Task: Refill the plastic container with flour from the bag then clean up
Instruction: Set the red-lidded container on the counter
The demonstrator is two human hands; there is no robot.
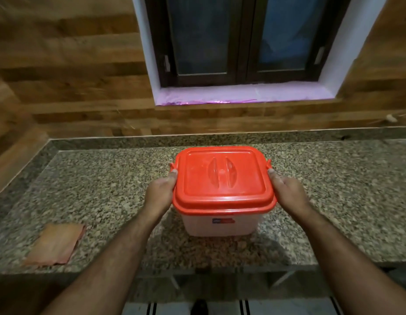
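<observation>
1. Square translucent white plastic container with a small blue-and-red label on its near wall: sitting between the two hands on the table.
2. Square red plastic lid with a moulded centre handle: lying closed on top of the container, with small red side latches showing at its left and right edges.
3. Left hand: pressing against the left side of the container under the lid rim, thumb lying along the lid edge; the other fingers are hidden behind the rim, so their curl cannot be told.
4. Right hand: gripping the right side in the same way, thumb tip touching the lid edge near the latch.
5. Speckled brown granite table: carrying the container.
6. Folded orange-tan cloth: lying flat on the table, well to the left of the left hand, near the front edge.
7. Dark-framed window with a pale violet sill: standing beyond the hands, set in a wood-panelled wall.
</observation>
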